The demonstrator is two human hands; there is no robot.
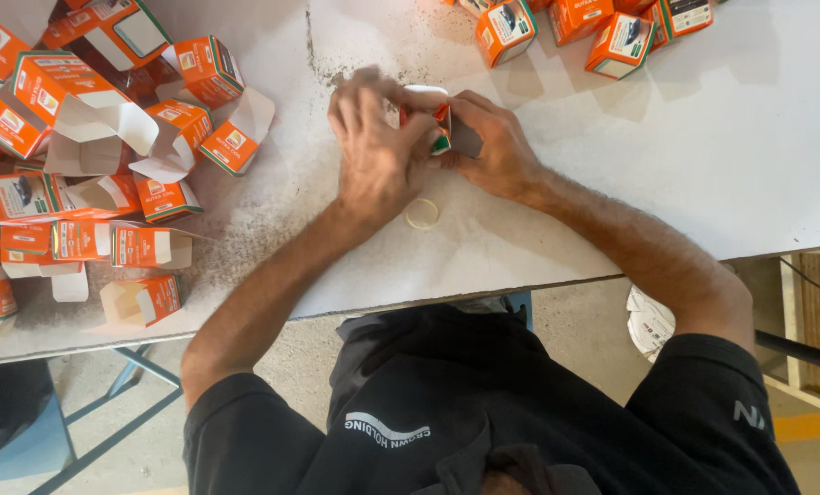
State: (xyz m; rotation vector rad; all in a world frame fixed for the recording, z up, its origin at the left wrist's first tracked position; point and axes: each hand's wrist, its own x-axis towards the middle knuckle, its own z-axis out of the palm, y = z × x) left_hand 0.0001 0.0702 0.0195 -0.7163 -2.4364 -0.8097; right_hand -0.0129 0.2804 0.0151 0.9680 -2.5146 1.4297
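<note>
Both my hands meet over the middle of the white table (611,165) and grip one small orange and white carton (435,117). My left hand (373,147) covers its left side, with fingers curled over the top. My right hand (488,147) holds its right side, where a white flap sticks up. Most of the carton is hidden by my fingers. A thin pale ring (422,214) lies flat on the table just below my hands.
A heap of open, unfolded orange cartons (89,156) covers the left part of the table. Several closed orange cartons (566,27) stand at the far edge, upper right. Dark specks (355,69) dust the paper above my hands. Crumpled paper (650,321) lies below the table edge.
</note>
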